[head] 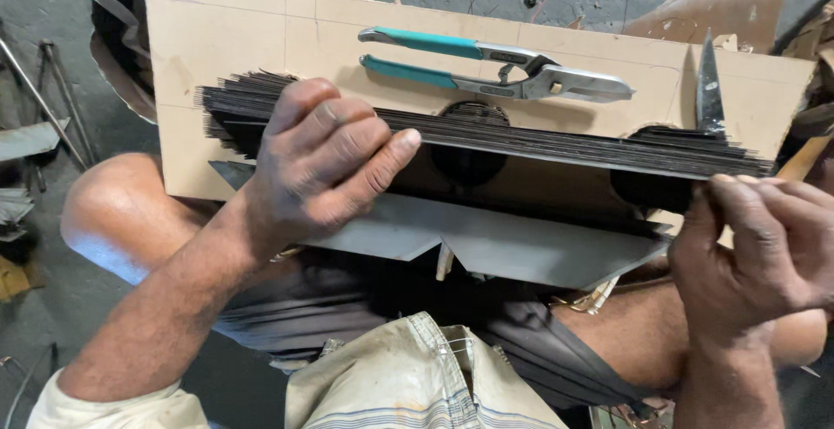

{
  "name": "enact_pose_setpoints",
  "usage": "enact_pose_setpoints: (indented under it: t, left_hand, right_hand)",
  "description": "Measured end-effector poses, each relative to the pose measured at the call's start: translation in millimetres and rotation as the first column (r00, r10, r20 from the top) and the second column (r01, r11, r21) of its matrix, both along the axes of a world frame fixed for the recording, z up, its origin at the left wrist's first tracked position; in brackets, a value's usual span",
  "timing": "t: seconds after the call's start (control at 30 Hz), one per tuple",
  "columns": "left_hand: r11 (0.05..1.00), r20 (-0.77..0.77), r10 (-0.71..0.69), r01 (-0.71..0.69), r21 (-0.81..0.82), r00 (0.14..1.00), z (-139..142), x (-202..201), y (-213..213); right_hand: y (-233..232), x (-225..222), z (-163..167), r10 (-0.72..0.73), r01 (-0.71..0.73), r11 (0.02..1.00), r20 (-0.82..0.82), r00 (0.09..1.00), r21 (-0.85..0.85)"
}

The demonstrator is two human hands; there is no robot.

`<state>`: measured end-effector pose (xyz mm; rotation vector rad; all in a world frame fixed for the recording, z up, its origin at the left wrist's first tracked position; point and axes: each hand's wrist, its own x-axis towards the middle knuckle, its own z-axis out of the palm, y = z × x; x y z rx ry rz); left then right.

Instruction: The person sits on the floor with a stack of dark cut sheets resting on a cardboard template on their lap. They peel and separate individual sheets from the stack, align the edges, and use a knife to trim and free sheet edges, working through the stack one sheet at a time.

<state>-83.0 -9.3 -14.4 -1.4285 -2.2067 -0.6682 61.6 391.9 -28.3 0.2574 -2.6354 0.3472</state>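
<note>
Dark thin metal sheet stack

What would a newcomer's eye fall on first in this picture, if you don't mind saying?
Probably the stack of thin dark metal sheets held edge-up across the middle, the left hand clasped over one end and the right hand pinching the other. Behind it, teal-handled snips lie on a tan board resting across the person's knees.
</note>
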Motion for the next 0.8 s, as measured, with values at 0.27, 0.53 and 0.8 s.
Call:
enact_pose_setpoints:
  t: [0.27, 0.53, 0.8]
  left_hand:
    - [0.986, -0.103, 0.13, -0.14, -0.092, 0.986, -7.9, 2.8, -12.4]
    - [0.988, -0.018, 0.133, -0.134, -0.077, 0.991, -12.6, -1.1, -18.2]
    - [0.978, 0.014, 0.204, -0.203, -0.038, 0.979, 8.2, 26.2, -18.5]
  right_hand:
    - [-20.0, -13.8, 5.0, 0.015, -0.026, 0.962, 0.044, 0.999, 0.274]
    - [-15.8, -11.1, -8.2, 0.006, -0.017, 0.95, 0.038, 0.999, 0.313]
    - [-57.9, -12.0, 34.2, -0.022, 0.019, 0.986, 0.018, 1.0, 0.165]
